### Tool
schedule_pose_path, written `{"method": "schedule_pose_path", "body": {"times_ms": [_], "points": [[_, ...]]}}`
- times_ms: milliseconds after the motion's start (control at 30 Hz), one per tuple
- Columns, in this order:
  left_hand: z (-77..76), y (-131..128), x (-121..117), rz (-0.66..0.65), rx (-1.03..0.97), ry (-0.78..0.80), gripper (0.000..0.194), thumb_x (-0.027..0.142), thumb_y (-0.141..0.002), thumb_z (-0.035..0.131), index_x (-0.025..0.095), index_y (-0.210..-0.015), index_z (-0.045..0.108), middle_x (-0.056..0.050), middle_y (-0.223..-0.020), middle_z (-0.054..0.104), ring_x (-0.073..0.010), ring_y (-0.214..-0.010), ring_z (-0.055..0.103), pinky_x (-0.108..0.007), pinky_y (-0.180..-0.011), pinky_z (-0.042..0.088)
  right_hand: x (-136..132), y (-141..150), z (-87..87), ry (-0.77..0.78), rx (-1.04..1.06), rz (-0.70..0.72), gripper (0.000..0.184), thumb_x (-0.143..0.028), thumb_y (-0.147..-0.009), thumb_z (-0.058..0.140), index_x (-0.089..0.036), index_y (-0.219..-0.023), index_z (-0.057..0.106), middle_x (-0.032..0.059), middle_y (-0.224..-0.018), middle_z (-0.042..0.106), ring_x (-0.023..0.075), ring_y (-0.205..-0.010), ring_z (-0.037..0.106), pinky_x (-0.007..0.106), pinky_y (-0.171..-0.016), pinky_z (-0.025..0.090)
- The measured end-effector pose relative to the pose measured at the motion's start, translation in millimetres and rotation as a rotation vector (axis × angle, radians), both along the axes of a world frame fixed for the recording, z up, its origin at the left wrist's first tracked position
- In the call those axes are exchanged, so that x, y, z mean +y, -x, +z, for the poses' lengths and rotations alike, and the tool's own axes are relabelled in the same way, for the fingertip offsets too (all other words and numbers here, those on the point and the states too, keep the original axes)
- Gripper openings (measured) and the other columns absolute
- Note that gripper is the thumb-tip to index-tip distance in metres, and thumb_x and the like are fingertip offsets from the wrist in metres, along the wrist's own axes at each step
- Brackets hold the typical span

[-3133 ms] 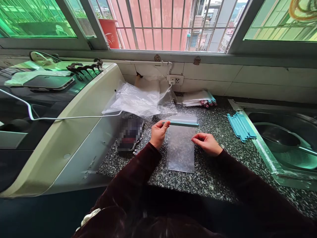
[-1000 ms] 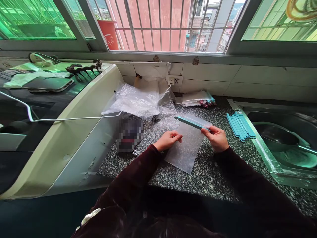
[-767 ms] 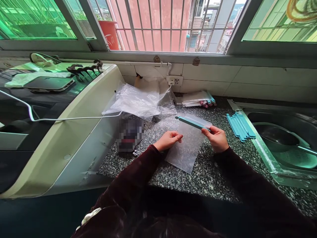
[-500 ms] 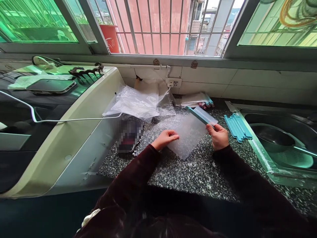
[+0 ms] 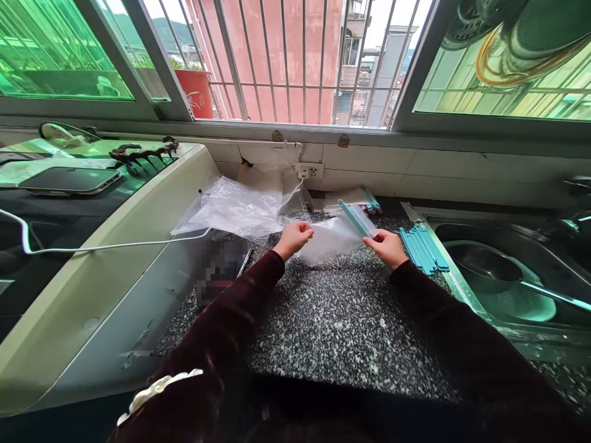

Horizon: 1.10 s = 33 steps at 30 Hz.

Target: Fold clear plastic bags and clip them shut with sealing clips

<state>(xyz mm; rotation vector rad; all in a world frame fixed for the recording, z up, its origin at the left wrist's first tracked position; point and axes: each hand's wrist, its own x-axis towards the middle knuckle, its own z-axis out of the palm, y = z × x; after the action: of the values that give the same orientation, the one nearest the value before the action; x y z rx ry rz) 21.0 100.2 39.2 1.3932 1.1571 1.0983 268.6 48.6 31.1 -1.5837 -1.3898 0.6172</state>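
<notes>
My right hand (image 5: 386,248) is closed on the near end of the clip (image 5: 353,218), thumb and fingers together where it meets the film. The clip slants away from me across 1 end of the bag (image 5: 330,239), with a narrow flap of film showing past it on the right. The rest of the bag spreads left over the counter (image 5: 332,326), between my 2 hands. My left hand (image 5: 294,240) has its fingers curled in, right by the bag's left edge; whether any film is pinched there I cannot tell.

To handle this well, I judge, I should grip the clip and film as 1, so the clip doesn't slide along or tear the edge. The film looks thin and likely to crease, so light tension from the left, straight away from the clip, seems better than a hard tug. I'd check that the clip sits evenly from end to end; from here I can't tell if it is fully seated.

Beyond the clip, a stack (image 5: 346,200) of bags lies by the wall, and the loose clips (image 5: 423,248) lie to my right, beside the sink (image 5: 457,280).
</notes>
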Motion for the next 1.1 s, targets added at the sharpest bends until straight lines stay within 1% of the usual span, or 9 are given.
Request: {"method": "schedule_pose_path", "body": {"times_ms": [100, 200, 267, 333, 467, 633, 700, 933, 1100], "points": [[10.7, -21, 22, 0.007, 0.001, -0.001, 0.012, 0.005, -0.056, 0.063, 0.014, -0.054, 0.056, 0.002, -0.047, 0.056, -0.0071, -0.039, 0.045, -0.022, -0.045, 0.035, 21, -15, 2.9, -0.034, -0.019, -0.097, 0.029, -0.044, -0.053, 0.066, -0.018, -0.051, 0.052, -0.0042, -0.047, 0.045, 0.0094, -0.048, 0.037, 0.026, -0.05, 0.029], [17.8, -42, 39, 0.04, -0.191, 0.091, 0.013, 0.008, -0.059, 0.064, 0.014, -0.065, 0.055, 0.001, -0.052, 0.058, -0.0086, -0.044, 0.051, -0.021, -0.047, 0.037, 46, -29, 1.7, -0.071, 0.042, -0.189, 0.03, -0.044, -0.05, 0.066, -0.018, -0.051, 0.052, -0.0037, -0.048, 0.047, 0.0094, -0.049, 0.037, 0.026, -0.051, 0.029], [17.7, -54, 49, 0.071, -0.302, 0.149, 0.013, 0.014, -0.065, 0.064, 0.014, -0.074, 0.054, -0.001, -0.058, 0.06, -0.009, -0.048, 0.054, -0.02, -0.048, 0.039, 62, -37, -0.5, -0.093, 0.064, -0.229, 0.031, -0.045, -0.05, 0.066, -0.017, -0.051, 0.052, -0.0033, -0.05, 0.048, 0.0093, -0.05, 0.038, 0.025, -0.051, 0.03], [13.5, -65, 57, 0.109, -0.325, 0.156, 0.011, 0.018, -0.07, 0.06, 0.013, -0.078, 0.054, -0.001, -0.064, 0.061, -0.0085, -0.051, 0.054, -0.02, -0.05, 0.04, 79, -42, -3.6, -0.114, 0.081, -0.267, 0.033, -0.047, -0.052, 0.066, -0.017, -0.053, 0.051, -0.003, -0.052, 0.048, 0.009, -0.051, 0.038, 0.025, -0.052, 0.031], [-1.6, -84, 72, 0.138, -0.222, 0.143, 0.016, 0.014, -0.073, 0.057, 0.012, -0.088, 0.054, -0.001, -0.069, 0.059, -0.0067, -0.05, 0.051, -0.019, -0.051, 0.04, 108, -50, -12.0, -0.145, 0.116, -0.36, 0.035, -0.049, -0.054, 0.065, -0.016, -0.056, 0.051, -0.0025, -0.054, 0.051, 0.0087, -0.051, 0.039, 0.025, -0.052, 0.032], [-17.9, -102, 91, 0.171, -0.088, 0.077, 0.053, 0.008, -0.073, 0.055, 0.009, -0.124, 0.042, 0.0, -0.07, 0.059, -0.0068, -0.049, 0.048, -0.021, -0.058, 0.044, 136, -60, -23.7, -0.143, 0.137, -0.462, 0.038, -0.05, -0.053, 0.067, -0.017, -0.05, 0.047, -0.0033, -0.047, 0.048, 0.0089, -0.048, 0.04, 0.024, -0.047, 0.031], [-21.7, -106, 96, 0.149, -0.007, 0.025, 0.058, 0.008, -0.074, 0.053, 0.009, -0.13, 0.038, 0.0, -0.071, 0.06, -0.0084, -0.053, 0.051, -0.023, -0.062, 0.046, 143, -64, -27.4, -0.138, 0.14, -0.48, 0.038, -0.05, -0.053, 0.068, -0.017, -0.049, 0.048, -0.0034, -0.045, 0.048, 0.0092, -0.047, 0.041, 0.024, -0.047, 0.032], [-26.6, -112, 92, 0.11, 0.23, -0.037, 0.046, 0.01, -0.077, 0.051, 0.01, -0.123, 0.05, -0.007, -0.09, 0.065, -0.0116, -0.071, 0.061, -0.025, -0.075, 0.048, 149, -68, -34.5, -0.084, 0.116, -0.487, 0.041, -0.053, -0.054, 0.068, -0.014, -0.048, 0.055, -0.0009, -0.042, 0.052, 0.0113, -0.044, 0.046, 0.024, -0.046, 0.036], [-20.6, -105, 80, 0.071, 0.326, -0.075, 0.042, 0.012, -0.077, 0.051, 0.007, -0.119, 0.054, -0.01, -0.095, 0.067, -0.0133, -0.078, 0.063, -0.026, -0.078, 0.049, 142, -65, -31.1, -0.015, 0.059, -0.515, 0.044, -0.056, -0.058, 0.065, -0.015, -0.048, 0.057, 0.0016, -0.044, 0.055, 0.0136, -0.045, 0.049, 0.026, -0.047, 0.037]]}}
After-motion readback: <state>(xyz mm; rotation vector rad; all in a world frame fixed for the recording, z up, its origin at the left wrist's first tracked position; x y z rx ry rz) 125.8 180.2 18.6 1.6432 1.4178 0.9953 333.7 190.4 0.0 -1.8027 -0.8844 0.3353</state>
